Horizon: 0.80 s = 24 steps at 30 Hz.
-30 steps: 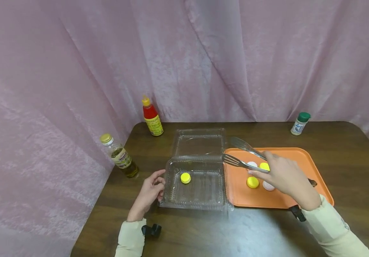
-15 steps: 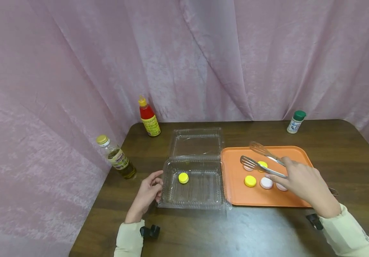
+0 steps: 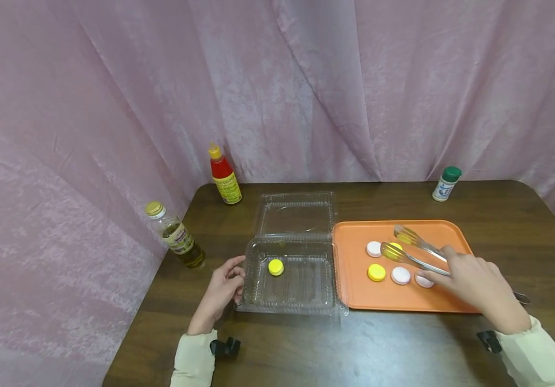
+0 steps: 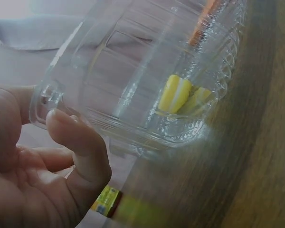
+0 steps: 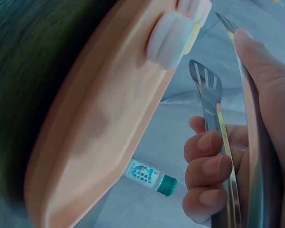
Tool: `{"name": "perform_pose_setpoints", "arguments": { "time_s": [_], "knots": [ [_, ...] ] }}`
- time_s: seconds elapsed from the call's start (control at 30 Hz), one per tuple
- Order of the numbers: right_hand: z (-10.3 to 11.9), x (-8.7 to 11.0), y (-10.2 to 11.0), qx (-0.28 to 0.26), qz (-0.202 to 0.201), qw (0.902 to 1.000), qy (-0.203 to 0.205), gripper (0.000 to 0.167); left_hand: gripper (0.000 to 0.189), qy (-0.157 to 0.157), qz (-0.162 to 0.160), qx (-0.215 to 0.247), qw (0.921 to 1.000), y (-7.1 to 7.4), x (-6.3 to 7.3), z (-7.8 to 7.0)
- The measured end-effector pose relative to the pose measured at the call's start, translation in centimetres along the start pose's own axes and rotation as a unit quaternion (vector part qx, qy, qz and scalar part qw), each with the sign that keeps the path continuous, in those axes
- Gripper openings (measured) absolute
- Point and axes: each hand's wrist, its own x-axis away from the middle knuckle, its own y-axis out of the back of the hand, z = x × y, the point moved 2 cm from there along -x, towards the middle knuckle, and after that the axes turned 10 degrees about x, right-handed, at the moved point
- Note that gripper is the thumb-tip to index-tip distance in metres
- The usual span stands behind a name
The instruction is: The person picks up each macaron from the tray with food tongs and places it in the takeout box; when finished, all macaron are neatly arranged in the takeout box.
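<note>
My right hand [image 3: 475, 285] grips metal tongs [image 3: 421, 263], spread apart with nothing between the slotted heads. They hang over the orange tray [image 3: 354, 295], overlapping a yellow macaron [image 3: 395, 246] in the head view. Also on the tray are a yellow macaron [image 3: 376, 272] at the front, a pale one [image 3: 374, 249] behind it, a white one [image 3: 400, 276], and another pale one [image 3: 424, 281] partly covered by my hand. My left hand [image 3: 219, 290] pinches the left rim of a clear plastic container [image 3: 306, 282], thumb [image 4: 69, 128] at its edge. Inside sits one yellow macaron [image 3: 275, 267].
The container's lid [image 3: 297, 217] lies folded back behind it. An oil bottle [image 3: 179, 239] stands left, with a red sauce bottle [image 3: 225, 180] at the back left. A green-capped shaker [image 3: 446, 184] stands behind the tray, near a pink curtain [image 3: 316, 97].
My right hand has carried the tongs rightward, from near the container's edge to over the tray's back middle. The left hand stays at the container's rim.
</note>
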Motion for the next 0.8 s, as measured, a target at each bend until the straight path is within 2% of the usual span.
{"name": "perform_pose_setpoints", "arguments": {
  "time_s": [0.37,0.8],
  "knots": [
    [-0.56,-0.07,-0.45,0.022,0.01,0.9997,0.008,0.08,0.058,0.005,0.001,0.008,1.0,-0.05,0.17,-0.01],
    [-0.85,-0.5,-0.76,0.042,-0.016,0.9984,0.034,0.056,0.058,-0.001,0.003,0.007,1.0,-0.1,0.18,0.02]
  ]
}}
